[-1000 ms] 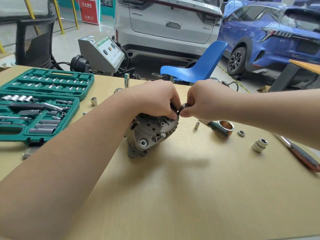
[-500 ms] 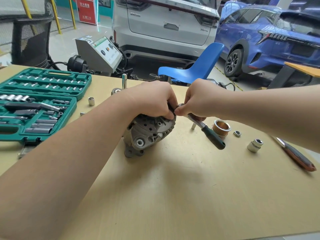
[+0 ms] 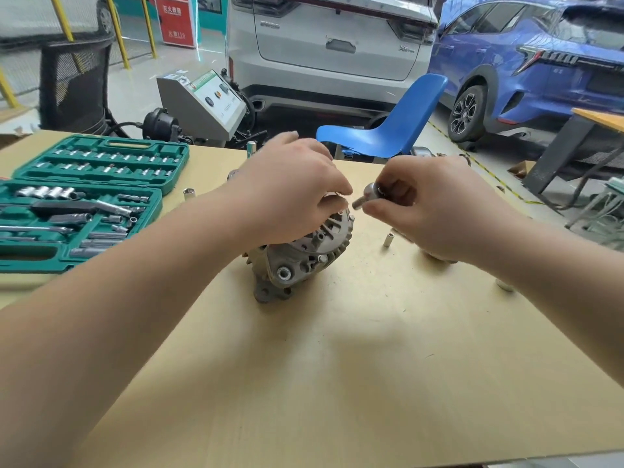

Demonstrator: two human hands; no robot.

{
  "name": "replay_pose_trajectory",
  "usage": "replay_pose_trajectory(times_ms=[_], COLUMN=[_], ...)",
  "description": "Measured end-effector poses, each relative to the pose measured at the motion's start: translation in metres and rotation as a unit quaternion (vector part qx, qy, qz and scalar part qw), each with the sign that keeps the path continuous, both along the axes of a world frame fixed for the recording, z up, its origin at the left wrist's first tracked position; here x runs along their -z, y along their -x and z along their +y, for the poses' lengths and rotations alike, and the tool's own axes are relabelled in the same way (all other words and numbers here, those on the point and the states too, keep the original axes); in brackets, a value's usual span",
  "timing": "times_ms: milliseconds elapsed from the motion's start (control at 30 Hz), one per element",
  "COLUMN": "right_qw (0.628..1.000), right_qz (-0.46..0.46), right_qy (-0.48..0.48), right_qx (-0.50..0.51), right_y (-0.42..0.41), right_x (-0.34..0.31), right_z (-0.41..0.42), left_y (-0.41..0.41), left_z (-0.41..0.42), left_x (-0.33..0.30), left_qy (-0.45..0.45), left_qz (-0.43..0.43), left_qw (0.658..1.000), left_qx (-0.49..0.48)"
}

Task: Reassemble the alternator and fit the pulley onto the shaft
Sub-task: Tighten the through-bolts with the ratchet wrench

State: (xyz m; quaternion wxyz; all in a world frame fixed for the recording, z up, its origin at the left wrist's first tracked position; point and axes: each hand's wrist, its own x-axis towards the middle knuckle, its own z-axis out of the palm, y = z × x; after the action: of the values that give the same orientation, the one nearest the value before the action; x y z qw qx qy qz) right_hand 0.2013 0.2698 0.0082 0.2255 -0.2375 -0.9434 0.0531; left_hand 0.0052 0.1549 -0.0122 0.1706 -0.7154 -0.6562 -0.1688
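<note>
Near the middle of the table [image 3: 337,383] we steady the alternator [image 3: 297,258] with our left hand [image 3: 290,194], its fingers curled over the top rim. Our right hand [image 3: 435,214] pinches the ratchet head [image 3: 371,192], whose socket points down-left at the housing just beside it. The right hand is nearer the bolt; the pulley is hidden.
</note>
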Motion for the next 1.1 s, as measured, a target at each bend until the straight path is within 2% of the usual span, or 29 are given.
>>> replay_pose_trajectory(times_ms=[100, 200, 267, 333, 567, 700, 833, 933, 1100], right_qw=[0.998, 0.995, 0.994, 0.993, 0.995, 0.997, 0.995, 0.996, 0.994], right_qz=[0.010, 0.003, 0.002, -0.002, -0.023, -0.033, -0.036, -0.043, -0.059], right_qy=[0.032, 0.059, 0.054, 0.042, 0.004, 0.033, 0.066, 0.052, 0.073], right_qx=[-0.057, -0.081, -0.095, -0.106, -0.098, -0.067, -0.065, -0.063, -0.055], right_y=[-0.012, -0.016, -0.016, -0.015, -0.017, -0.018, -0.017, -0.015, -0.017], right_x=[0.006, 0.014, 0.017, 0.021, 0.026, 0.023, 0.021, 0.020, 0.016], right_z=[-0.022, -0.039, -0.042, -0.043, -0.037, -0.020, -0.013, -0.014, -0.013], left_y=[0.013, 0.040, 0.052, 0.056, 0.028, 0.010, 0.010, 0.014, 0.007], left_z=[-0.024, -0.045, -0.055, -0.058, -0.051, -0.044, -0.038, -0.023, 0.015], left_x=[0.009, 0.024, 0.031, 0.035, 0.057, 0.057, 0.030, 0.001, -0.015], left_qy=[-0.047, -0.002, 0.052, 0.069, -0.033, -0.045, 0.016, 0.073, 0.270], left_qz=[0.001, 0.045, 0.049, 0.045, 0.057, 0.061, 0.063, 0.045, -0.030], left_qw=[0.996, 0.995, 0.994, 0.993, 0.998, 0.997, 0.998, 0.995, 0.959], left_qx=[0.076, 0.095, 0.088, 0.080, 0.015, -0.035, -0.027, 0.050, 0.085])
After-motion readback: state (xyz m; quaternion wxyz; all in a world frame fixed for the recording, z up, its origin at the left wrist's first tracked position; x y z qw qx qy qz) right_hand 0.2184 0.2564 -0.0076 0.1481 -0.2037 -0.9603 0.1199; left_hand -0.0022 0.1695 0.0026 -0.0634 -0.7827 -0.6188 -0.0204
